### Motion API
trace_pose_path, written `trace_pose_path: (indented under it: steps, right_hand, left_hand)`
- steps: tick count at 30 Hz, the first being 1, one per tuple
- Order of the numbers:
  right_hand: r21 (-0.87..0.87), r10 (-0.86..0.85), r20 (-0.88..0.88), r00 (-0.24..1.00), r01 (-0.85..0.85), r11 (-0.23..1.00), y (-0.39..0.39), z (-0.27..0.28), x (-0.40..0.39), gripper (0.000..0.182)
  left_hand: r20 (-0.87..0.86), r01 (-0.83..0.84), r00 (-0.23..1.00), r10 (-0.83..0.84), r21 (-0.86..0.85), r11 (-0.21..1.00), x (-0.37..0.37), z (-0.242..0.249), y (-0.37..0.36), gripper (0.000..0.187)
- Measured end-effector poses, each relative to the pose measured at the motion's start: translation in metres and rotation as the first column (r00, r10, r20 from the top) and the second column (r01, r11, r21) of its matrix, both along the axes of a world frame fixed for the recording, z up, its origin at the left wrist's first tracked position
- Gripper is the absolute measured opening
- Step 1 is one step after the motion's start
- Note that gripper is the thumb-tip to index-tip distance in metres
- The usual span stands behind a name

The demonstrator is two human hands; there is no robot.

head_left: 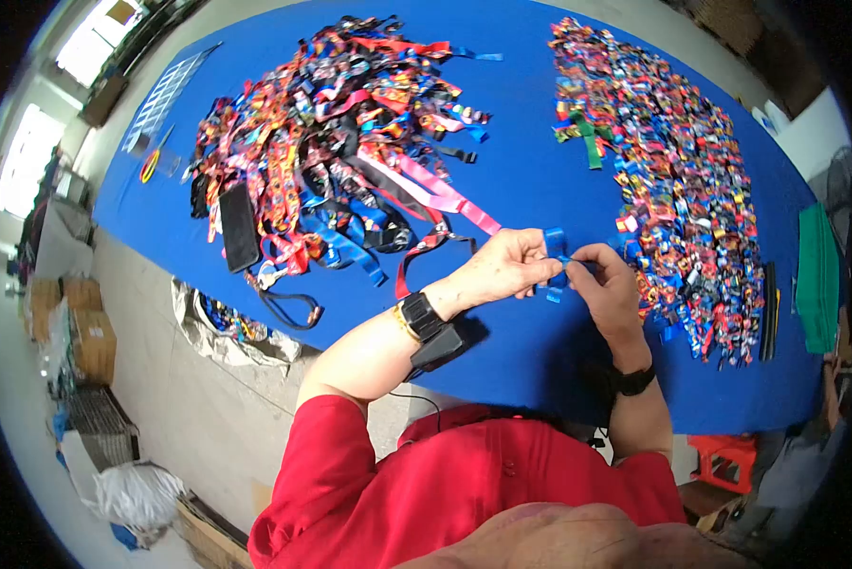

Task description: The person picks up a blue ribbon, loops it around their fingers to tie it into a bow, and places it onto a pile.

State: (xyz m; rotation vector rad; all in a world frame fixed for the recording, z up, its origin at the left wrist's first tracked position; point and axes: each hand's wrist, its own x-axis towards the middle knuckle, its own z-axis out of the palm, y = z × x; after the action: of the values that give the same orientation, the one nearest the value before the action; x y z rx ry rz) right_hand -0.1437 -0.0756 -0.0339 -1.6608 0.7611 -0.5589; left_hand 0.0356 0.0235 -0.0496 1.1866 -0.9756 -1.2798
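Both my hands meet over the blue table [502, 356], working on a folded blue ribbon [555, 243]. My left hand [506, 268] pinches the ribbon from the left, between thumb and fingers. From the right, my right hand [604, 287] is closed on the ribbon's middle with thumb and forefinger. Ends of the ribbon stick out above and below the fingertips. Left of my hands lies a big loose heap of printed straps [284, 171], with a pink strap [445, 197] reaching toward my left hand. To the right is a long dense bed of small colourful ribbon pieces [682, 190].
A black phone [239, 228] lies at the heap's near left edge. Yellow-handled scissors [149, 168] and a white wire rack [165, 95] are at the far left. A green ribbon [592, 147] borders the right pile. A red stool [724, 462] stands below the table's right side.
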Motion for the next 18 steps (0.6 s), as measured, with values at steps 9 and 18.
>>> trace_pose_path:
  steps: [9, 18]
  right_hand:
    - [0.010, 0.043, -0.010, 0.999, -0.043, 0.999, -0.006, -0.008, -0.001, 0.012]
    - [-0.161, 0.086, -0.101, 0.991, -0.102, 0.982, 0.014, 0.049, -0.022, 0.021]
  left_hand:
    - [0.120, -0.032, 0.992, 0.030, 0.015, 0.999, 0.003, 0.003, 0.003, 0.028]
    - [0.028, -0.020, 0.999, 0.022, -0.073, 0.997, 0.003, -0.009, 0.000, 0.022]
